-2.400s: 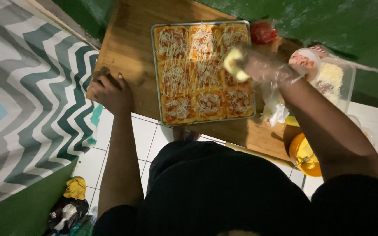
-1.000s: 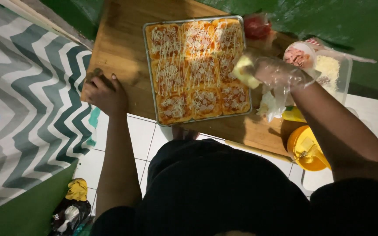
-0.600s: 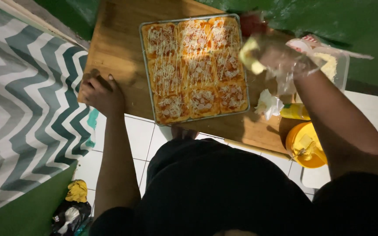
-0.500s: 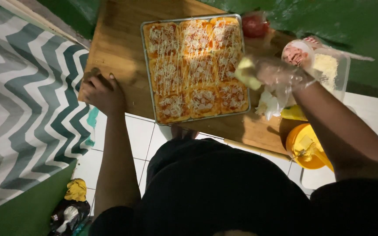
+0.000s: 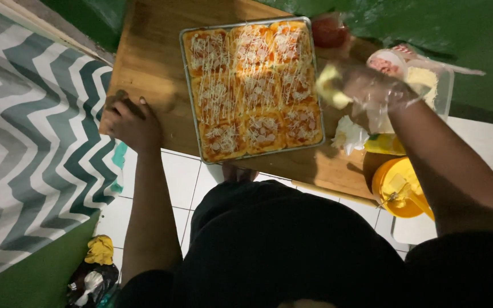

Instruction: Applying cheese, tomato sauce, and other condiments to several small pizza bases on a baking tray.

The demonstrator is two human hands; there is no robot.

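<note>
Now right hand [image 5: 372, 91] (gloved) grips yellow lump [image 5: 331, 86] beside tray [image 5: 185, 74]; left hand [image 5: 132, 122] clasps board [image 5: 149, 51].

one baking tray [image 5: 185, 74]; nine topped bread squares [image 5: 256, 88]; one wooden table [image 5: 149, 57]; one yellow lid [image 5: 397, 188]; two hands [image 5: 135, 122]

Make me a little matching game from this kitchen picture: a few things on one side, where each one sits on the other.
Things:
1. baking tray
2. left hand
3. right hand
4. yellow tub

Places:
A. gloved in clear plastic, at the tray's right edge
B. below the board's right end, over the tiled floor
C. in the middle of the wooden board
D. on the board's left edge

Pairs: 1-C, 2-D, 3-A, 4-B
</note>
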